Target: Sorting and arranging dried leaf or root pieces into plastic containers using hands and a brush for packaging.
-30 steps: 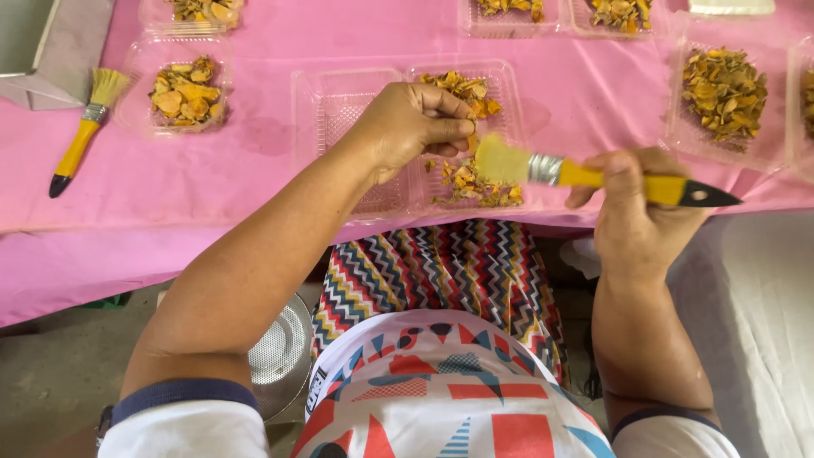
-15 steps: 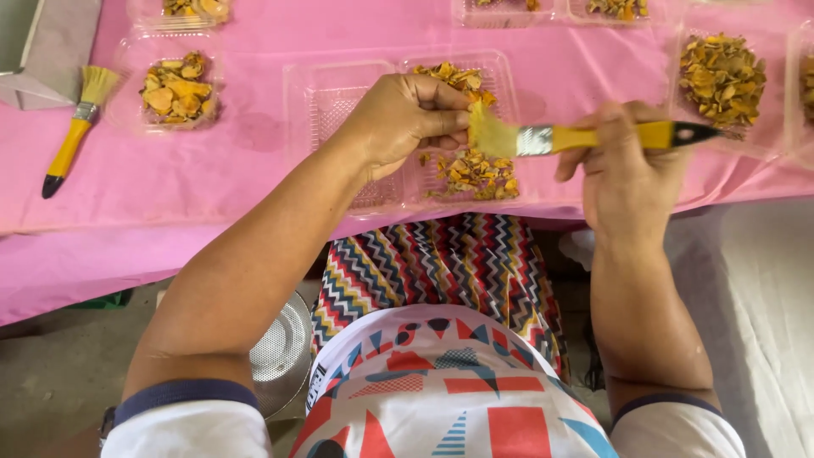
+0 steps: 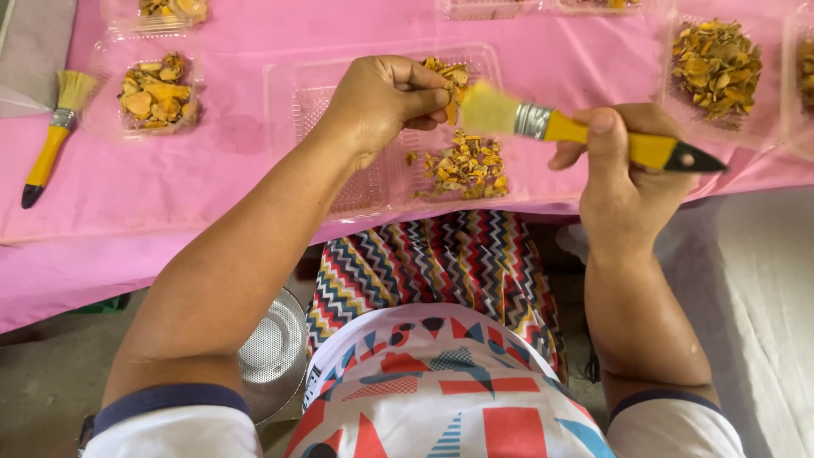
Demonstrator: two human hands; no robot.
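Landmark here is the open clear plastic clamshell tray (image 3: 339, 127) sitting in the middle of the pink-covered worktop (image 3: 212, 182), so everything below is placed relative to that.

The left hand (image 3: 386, 102) hovers right over the tray's middle, fingers pinched shut on a small yellow-orange dried piece (image 3: 451, 108), so that grip is closed around the piece. Just right of it, over the tray's right half, are the pale bristles of a yellow-handled paintbrush (image 3: 585, 131), a bit blurred and right up against the pinched piece. The right hand (image 3: 623, 174) is off the tray's right edge with its grip wrapped tight around the brush handle, thumb on top, dark handle tip pointing away to the right.

Under the hands, the tray's right compartment holds a loose pile of dried orange-yellow chips (image 3: 466, 165), with a few more at its far edge.

Well to the left of the tray there's a smaller tray of chunkier orange pieces (image 3: 153, 89), and further left a second yellow-handled brush (image 3: 52, 136) lying flat on the cloth. Off to the right, another container full of chips (image 3: 716, 59). Below the tray's near edge, the person's zigzag-patterned lap, and a metal bowl (image 3: 271, 352) on the floor.
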